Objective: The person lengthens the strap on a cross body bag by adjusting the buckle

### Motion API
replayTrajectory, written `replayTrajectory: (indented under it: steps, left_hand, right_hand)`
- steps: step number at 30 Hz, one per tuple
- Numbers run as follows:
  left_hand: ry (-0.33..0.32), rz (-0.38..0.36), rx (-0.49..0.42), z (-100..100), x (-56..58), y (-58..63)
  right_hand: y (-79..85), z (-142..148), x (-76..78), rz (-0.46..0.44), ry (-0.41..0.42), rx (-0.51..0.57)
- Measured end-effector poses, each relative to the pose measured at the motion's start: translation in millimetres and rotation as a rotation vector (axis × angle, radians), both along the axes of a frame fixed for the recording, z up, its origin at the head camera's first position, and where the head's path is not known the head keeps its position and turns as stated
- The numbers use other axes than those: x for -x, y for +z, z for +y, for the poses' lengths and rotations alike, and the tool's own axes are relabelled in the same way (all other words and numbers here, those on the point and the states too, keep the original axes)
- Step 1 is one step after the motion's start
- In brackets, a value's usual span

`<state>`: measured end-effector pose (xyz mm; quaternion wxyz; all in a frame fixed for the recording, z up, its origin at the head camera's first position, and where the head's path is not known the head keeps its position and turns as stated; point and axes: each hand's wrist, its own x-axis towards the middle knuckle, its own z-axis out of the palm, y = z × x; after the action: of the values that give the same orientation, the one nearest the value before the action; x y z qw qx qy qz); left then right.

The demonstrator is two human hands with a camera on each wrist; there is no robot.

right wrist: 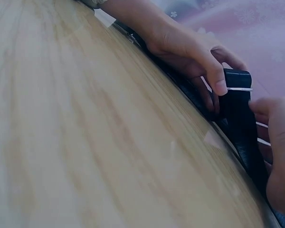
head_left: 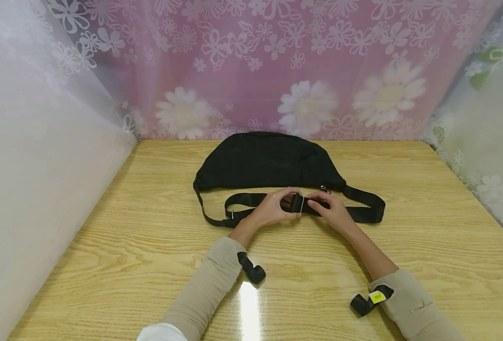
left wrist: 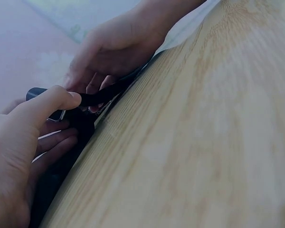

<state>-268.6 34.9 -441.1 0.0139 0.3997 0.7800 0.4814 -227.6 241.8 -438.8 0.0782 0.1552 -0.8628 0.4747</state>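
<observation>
A black waist bag [head_left: 268, 161] lies flat on the wooden table, its webbing strap [head_left: 366, 214] looped in front of it. My left hand [head_left: 270, 208] grips a metal slide buckle [head_left: 302, 203] between thumb and fingers, where the strap folds over into a loop. Just right of the buckle, my right hand [head_left: 334, 211] pinches the strap with thumb and fingers. In the right wrist view the buckle [right wrist: 240, 89] shows as a thin silver bar across the webbing. Some fingertips behind the strap are hidden.
A small zipper pull [head_left: 324, 189] hangs at the bag's lower right edge. A second metal strap fitting [head_left: 233, 215] sits left of my left hand. Floral curtains [head_left: 306, 71] stand behind the wooden table [head_left: 149, 279] and on both sides. Black bands hang from both sleeves.
</observation>
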Motion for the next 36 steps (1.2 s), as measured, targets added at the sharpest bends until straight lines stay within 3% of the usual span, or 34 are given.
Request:
replayTrajectory:
  steps: [10,17,36]
  left_hand:
    - [-0.004,0.017,-0.003,0.0,-0.1,0.9]
    - [0.026,0.000,0.006,-0.3,-0.1,2.1]
    - [0.093,0.059,-0.017,-0.2,1.8,-0.7]
  right_hand:
    - [2.6,-3.3,-1.8,-0.028,-0.006,0.034]
    - [4.4,-4.1,-1.6,0.003,-0.048,0.029]
    - [2.4,0.0,0.0,0.045,-0.175,-0.005]
